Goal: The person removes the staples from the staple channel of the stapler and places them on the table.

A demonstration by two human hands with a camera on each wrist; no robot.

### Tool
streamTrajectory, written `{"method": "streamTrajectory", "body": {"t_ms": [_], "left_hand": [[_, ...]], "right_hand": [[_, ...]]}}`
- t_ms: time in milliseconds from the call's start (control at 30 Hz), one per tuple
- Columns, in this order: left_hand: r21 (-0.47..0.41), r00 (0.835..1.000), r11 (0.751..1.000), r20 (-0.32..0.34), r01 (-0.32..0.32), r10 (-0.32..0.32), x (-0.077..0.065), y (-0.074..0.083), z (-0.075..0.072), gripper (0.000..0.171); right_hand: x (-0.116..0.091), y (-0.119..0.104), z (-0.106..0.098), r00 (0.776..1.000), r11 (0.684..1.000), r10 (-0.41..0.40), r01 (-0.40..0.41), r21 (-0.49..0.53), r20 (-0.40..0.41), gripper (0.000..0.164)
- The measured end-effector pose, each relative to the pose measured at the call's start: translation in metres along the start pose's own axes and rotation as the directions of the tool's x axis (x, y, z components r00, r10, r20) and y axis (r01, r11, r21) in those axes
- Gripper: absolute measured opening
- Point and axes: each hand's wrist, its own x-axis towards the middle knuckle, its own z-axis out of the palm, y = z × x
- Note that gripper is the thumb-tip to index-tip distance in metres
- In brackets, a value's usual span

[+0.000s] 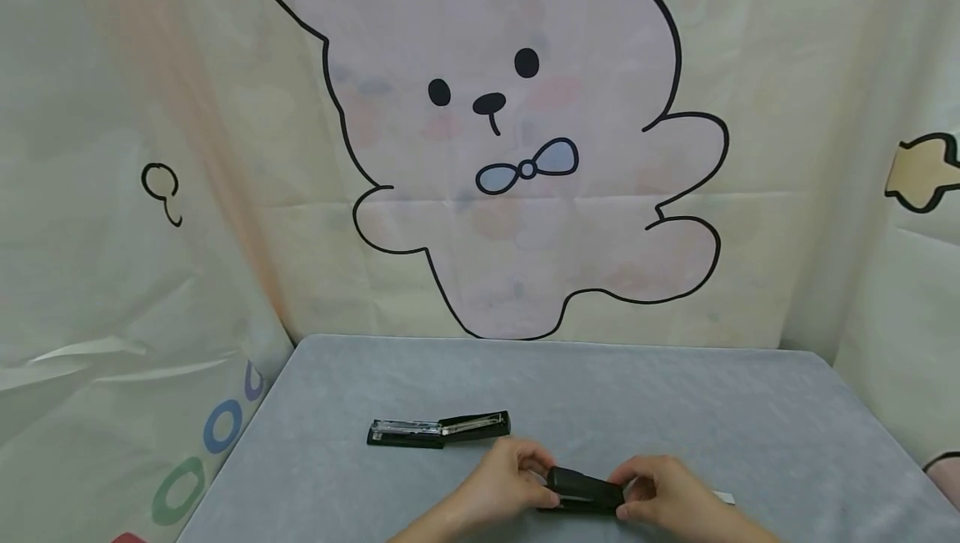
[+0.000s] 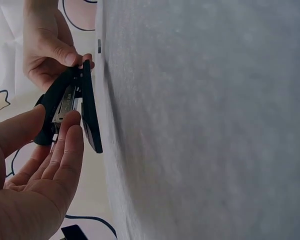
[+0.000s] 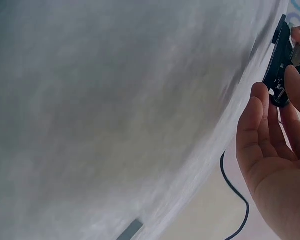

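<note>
Between my two hands is a black stapler (image 1: 585, 490), held just above the grey cloth or touching it; I cannot tell which. My left hand (image 1: 506, 480) pinches its front end, thumb on the upper arm and fingertips by the metal magazine (image 2: 66, 104). The left wrist view shows a gap between that arm and the base (image 2: 91, 117). At the hinge end, my right hand (image 3: 275, 155) grips the stapler with thumb and fingers. A second black stapler (image 1: 401, 440) lies behind my left hand, folded wide open, its metal channel showing.
A small pale strip (image 1: 724, 497), perhaps staples, lies beyond my right hand; the right wrist view shows it as a grey strip (image 3: 130, 230). Grey cloth covers the table (image 1: 675, 409). Printed curtains (image 1: 300, 293) hang at the back and both sides.
</note>
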Motion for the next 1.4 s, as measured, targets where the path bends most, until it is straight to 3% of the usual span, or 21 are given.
{"method": "streamTrajectory", "body": {"t_ms": [400,600,733,800,900,1000,1200,1400], "left_hand": [[0.054,0.997,0.996,0.023,0.076,-0.077,-0.009,-0.003,-0.012,0.031],[0.071,0.996,0.995,0.054,0.070,-0.074,-0.014,-0.004,-0.016,0.030],[0.071,0.996,0.996,0.058,0.060,-0.064,-0.015,-0.007,-0.016,0.031],[0.073,0.996,0.995,0.059,0.063,-0.067,-0.015,-0.008,-0.016,0.031],[0.094,0.996,0.994,0.061,0.062,-0.068,-0.015,-0.008,-0.017,0.032],[0.116,0.996,0.992,0.065,0.045,-0.053,-0.016,-0.006,-0.020,0.032],[0.172,0.997,0.985,0.078,0.013,-0.026,-0.018,-0.005,-0.033,0.031],[0.269,0.999,0.962,0.022,0.034,-0.042,-0.019,-0.008,-0.036,0.028]], "right_hand": [[0.008,0.000,0.019,0.996,0.992,0.081,-0.085,0.096,0.042,0.027],[0.019,0.045,0.022,0.986,0.984,0.120,-0.134,0.121,0.118,0.030],[0.025,0.082,0.025,0.981,0.971,0.151,-0.170,0.169,0.117,0.032],[0.027,0.090,0.026,0.981,0.968,0.158,-0.176,0.176,0.114,0.032],[0.027,0.081,0.025,0.985,0.978,0.127,-0.144,0.151,0.114,0.029],[0.025,0.055,0.024,0.989,0.989,0.099,-0.110,0.103,0.109,0.027],[0.020,0.008,0.023,0.990,0.992,0.112,-0.116,0.040,0.083,0.031],[0.022,-0.013,0.028,0.997,0.996,0.080,-0.081,0.041,0.017,0.030]]}}
